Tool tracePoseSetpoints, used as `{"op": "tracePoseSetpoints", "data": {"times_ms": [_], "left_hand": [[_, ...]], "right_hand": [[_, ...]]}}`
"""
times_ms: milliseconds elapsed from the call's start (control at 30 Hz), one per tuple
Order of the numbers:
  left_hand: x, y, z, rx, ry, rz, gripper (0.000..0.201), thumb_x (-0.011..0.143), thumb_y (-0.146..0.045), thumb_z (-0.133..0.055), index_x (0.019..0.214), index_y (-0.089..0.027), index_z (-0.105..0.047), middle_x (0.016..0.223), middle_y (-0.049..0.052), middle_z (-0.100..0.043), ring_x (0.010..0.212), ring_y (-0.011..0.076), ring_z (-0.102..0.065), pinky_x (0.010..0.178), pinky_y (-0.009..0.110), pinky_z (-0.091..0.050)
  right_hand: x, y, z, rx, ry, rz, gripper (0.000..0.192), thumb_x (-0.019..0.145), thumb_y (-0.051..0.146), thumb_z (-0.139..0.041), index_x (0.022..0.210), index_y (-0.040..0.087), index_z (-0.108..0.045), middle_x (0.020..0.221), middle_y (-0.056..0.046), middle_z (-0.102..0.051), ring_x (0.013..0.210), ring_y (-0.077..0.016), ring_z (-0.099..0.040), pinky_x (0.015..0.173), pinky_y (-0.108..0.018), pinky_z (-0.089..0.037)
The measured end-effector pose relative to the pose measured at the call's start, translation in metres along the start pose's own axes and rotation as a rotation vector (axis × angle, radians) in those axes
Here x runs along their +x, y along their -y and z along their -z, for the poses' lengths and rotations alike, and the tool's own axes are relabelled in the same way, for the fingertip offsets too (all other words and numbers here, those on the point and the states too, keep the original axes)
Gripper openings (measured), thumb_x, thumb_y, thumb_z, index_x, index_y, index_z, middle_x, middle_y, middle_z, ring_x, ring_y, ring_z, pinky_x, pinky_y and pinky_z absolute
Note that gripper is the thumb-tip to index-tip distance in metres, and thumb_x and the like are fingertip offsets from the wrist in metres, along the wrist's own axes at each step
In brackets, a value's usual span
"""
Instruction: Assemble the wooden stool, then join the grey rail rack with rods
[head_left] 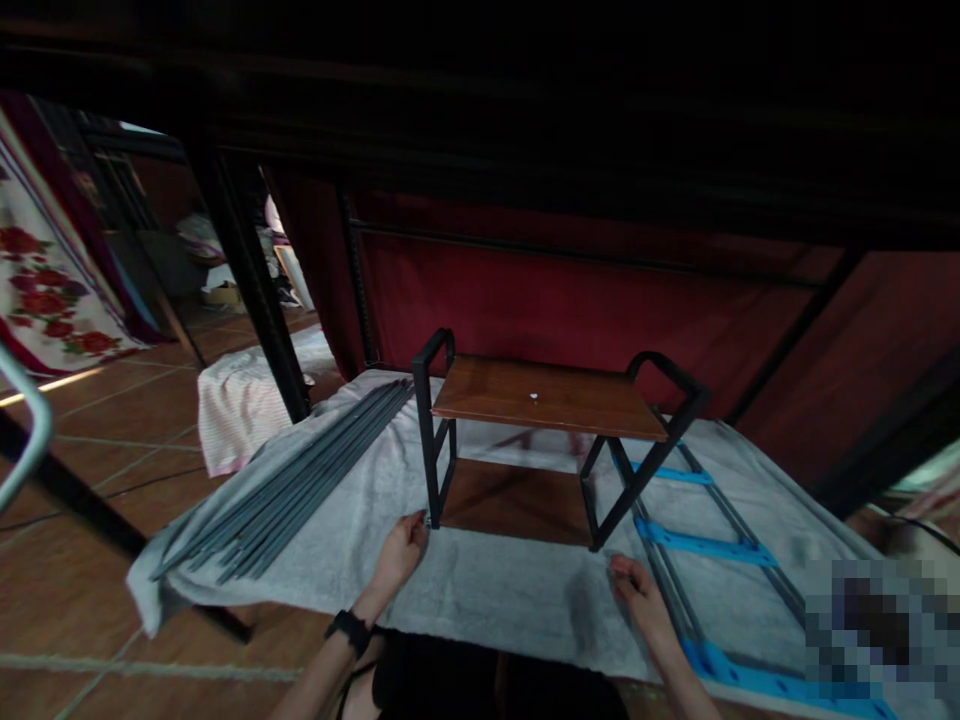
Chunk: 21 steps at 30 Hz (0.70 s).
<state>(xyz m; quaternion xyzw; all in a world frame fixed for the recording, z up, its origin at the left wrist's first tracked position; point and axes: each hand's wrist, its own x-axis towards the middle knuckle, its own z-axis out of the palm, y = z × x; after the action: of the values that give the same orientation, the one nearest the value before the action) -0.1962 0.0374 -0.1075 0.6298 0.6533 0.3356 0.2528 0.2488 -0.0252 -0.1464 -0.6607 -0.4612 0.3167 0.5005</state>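
Note:
A small two-tier rack with brown wooden shelves and a black metal frame stands upright on a grey cloth. My left hand, with a dark watch on its wrist, is beside the rack's front left foot. Its fingers are curled and pinched close to that foot; whatever is between them is too small to make out. To the right of the front right foot, my right hand is loosely bent, a little apart from the frame, with nothing visible in it. A small white spot lies on the upper shelf.
Several grey rods lie bundled on the left of the cloth. On the right is a ladder-like frame of grey tubes with blue crosspieces. A dark bar structure hangs overhead, and a dark post rises at left. Red fabric hangs behind.

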Motion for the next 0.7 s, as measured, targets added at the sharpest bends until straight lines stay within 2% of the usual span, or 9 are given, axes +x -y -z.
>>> {"op": "tracePoseSetpoints", "data": {"times_ms": [133,233,300,367,400,500,567,633,700], "left_hand": [[-0.001,0.003,0.009,-0.042,-0.124,0.057,0.037,0.081,-0.026,-0.048,0.11,-0.012,-0.067,0.109,0.014,-0.071,0.1,0.0246,-0.067,0.091,0.035,-0.05],[-0.006,0.002,0.021,-0.083,-0.142,0.095,0.033,0.083,-0.044,-0.047,0.089,-0.019,-0.067,0.092,0.009,-0.073,0.085,0.0246,-0.069,0.08,0.035,-0.053],[-0.009,0.001,0.027,-0.121,-0.131,0.109,0.041,0.083,-0.057,-0.045,0.074,-0.021,-0.061,0.075,0.007,-0.07,0.076,0.0251,-0.068,0.071,0.035,-0.054],[-0.011,-0.003,0.031,-0.197,-0.162,0.107,0.047,0.081,-0.065,-0.043,0.071,-0.022,-0.058,0.069,0.007,-0.068,0.072,0.0255,-0.068,0.066,0.036,-0.055],[-0.012,-0.006,0.033,-0.248,-0.192,0.099,0.049,0.08,-0.067,-0.044,0.075,-0.021,-0.058,0.073,0.007,-0.069,0.072,0.0256,-0.068,0.065,0.037,-0.055],[-0.01,-0.023,0.04,-0.383,-0.275,0.077,0.053,0.075,-0.067,-0.051,0.096,-0.018,-0.059,0.097,0.012,-0.071,0.077,0.0252,-0.069,0.065,0.038,-0.057],[-0.008,-0.039,0.048,-0.422,-0.297,0.052,0.057,0.074,-0.064,-0.056,0.104,-0.017,-0.059,0.104,0.013,-0.069,0.083,0.0254,-0.069,0.069,0.038,-0.056],[-0.004,-0.056,0.06,-0.416,-0.31,0.021,0.052,0.075,-0.063,-0.056,0.096,-0.015,-0.064,0.096,0.012,-0.07,0.087,0.0257,-0.067,0.076,0.038,-0.055],[0.002,-0.074,0.076,-0.403,-0.334,-0.007,0.047,0.077,-0.061,-0.054,0.08,-0.016,-0.065,0.083,0.01,-0.07,0.083,0.0242,-0.065,0.077,0.037,-0.053]], "right_hand": [[0.005,0.002,0.005,0.091,-0.019,-0.05,0.032,0.06,0.043,-0.06,0.084,0.023,-0.067,0.079,-0.005,-0.07,0.073,-0.0231,-0.065,0.067,-0.035,-0.052],[0.006,0.01,0.012,0.106,-0.03,-0.052,0.026,0.061,0.042,-0.057,0.078,0.024,-0.065,0.06,0.0,-0.06,0.056,-0.0189,-0.055,0.057,-0.033,-0.046],[0.006,0.018,0.017,0.116,-0.03,-0.043,0.024,0.061,0.042,-0.056,0.074,0.024,-0.065,0.056,0.001,-0.055,0.053,-0.0179,-0.051,0.054,-0.032,-0.042],[0.007,0.028,0.022,0.136,-0.032,-0.043,0.023,0.06,0.043,-0.058,0.072,0.024,-0.064,0.056,0.001,-0.055,0.053,-0.0178,-0.05,0.053,-0.032,-0.041],[0.008,0.034,0.024,0.154,-0.033,-0.044,0.023,0.06,0.043,-0.059,0.071,0.023,-0.064,0.057,0.001,-0.055,0.054,-0.0177,-0.05,0.054,-0.031,-0.041],[0.012,0.054,0.033,0.216,-0.046,-0.019,0.023,0.061,0.042,-0.063,0.074,0.023,-0.065,0.064,0.0,-0.059,0.056,-0.0168,-0.051,0.056,-0.03,-0.042],[0.016,0.071,0.04,0.249,-0.063,0.022,0.026,0.064,0.042,-0.066,0.08,0.022,-0.066,0.071,-0.001,-0.063,0.06,-0.0165,-0.053,0.058,-0.03,-0.043],[0.021,0.091,0.049,0.27,-0.084,0.055,0.029,0.066,0.045,-0.067,0.083,0.022,-0.066,0.074,-0.002,-0.064,0.061,-0.0165,-0.053,0.06,-0.03,-0.044],[0.025,0.113,0.059,0.294,-0.12,0.088,0.03,0.067,0.046,-0.068,0.084,0.021,-0.066,0.075,-0.002,-0.064,0.062,-0.0162,-0.053,0.061,-0.03,-0.044]]}}
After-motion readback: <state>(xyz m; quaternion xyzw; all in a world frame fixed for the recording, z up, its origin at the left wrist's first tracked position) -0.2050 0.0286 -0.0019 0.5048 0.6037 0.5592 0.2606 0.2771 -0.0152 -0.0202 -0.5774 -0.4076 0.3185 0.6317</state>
